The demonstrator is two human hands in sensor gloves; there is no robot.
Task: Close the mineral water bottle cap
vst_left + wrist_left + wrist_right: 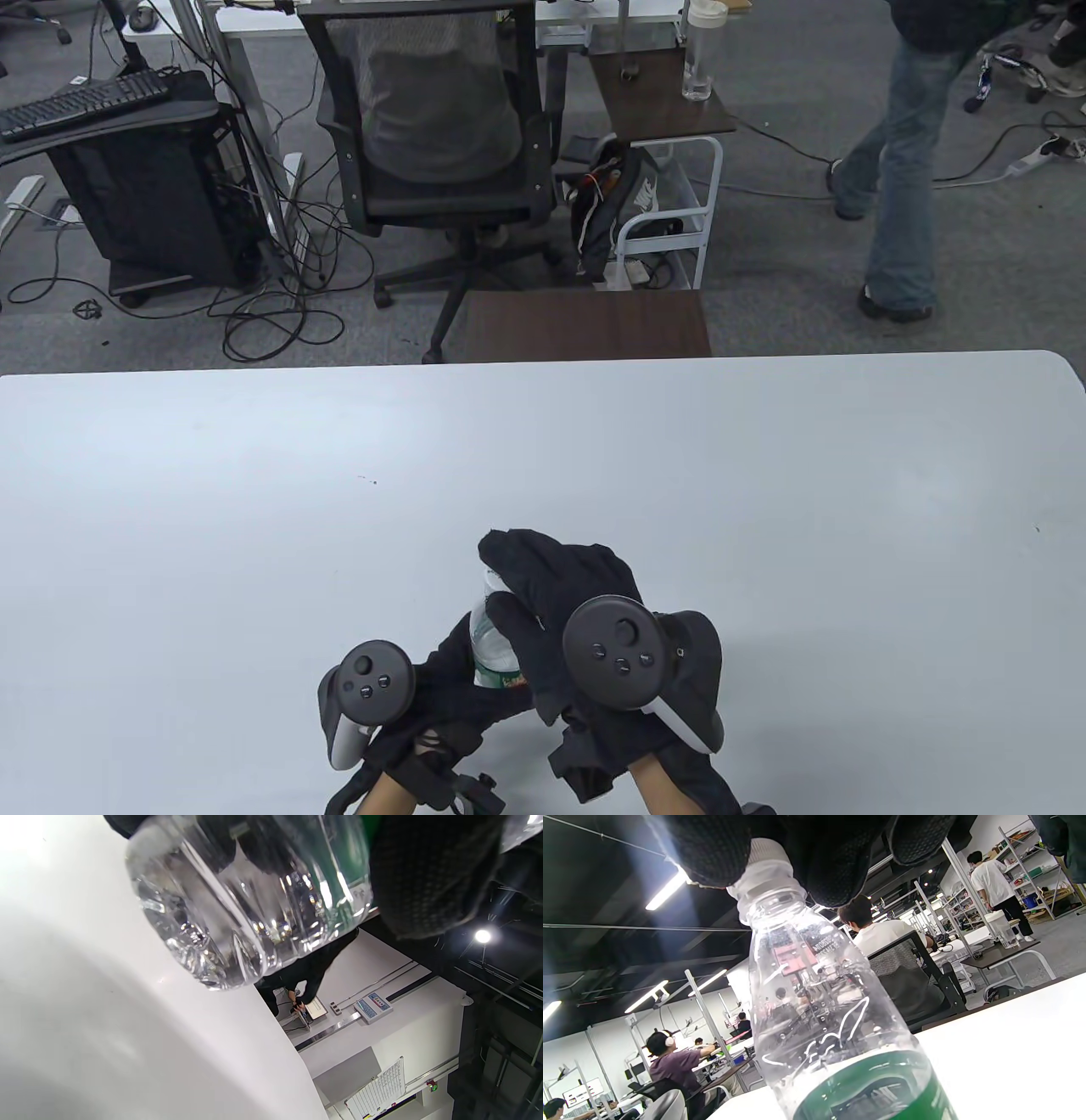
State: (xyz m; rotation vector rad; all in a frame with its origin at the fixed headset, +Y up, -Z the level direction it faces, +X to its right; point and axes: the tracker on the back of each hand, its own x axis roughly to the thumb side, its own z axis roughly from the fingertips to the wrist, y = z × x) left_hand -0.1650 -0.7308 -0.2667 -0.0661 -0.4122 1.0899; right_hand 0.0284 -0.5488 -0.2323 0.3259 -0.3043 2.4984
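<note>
One clear plastic mineral water bottle with a green label [823, 1018] above the white table [764, 475]. Left hand [441, 688] grips its body; right hand's [560, 611] fingers [712, 853] curl around the single white ribbed cap [765, 863].

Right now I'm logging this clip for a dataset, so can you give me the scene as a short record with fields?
bottle: clear mineral water bottle with green label, base lifted off the white table
cap: white cap sits on the neck; how tight, cannot tell
left hand: left hand grips the bottle's lower body
right hand: right hand covers the top, fingers on the cap
</note>
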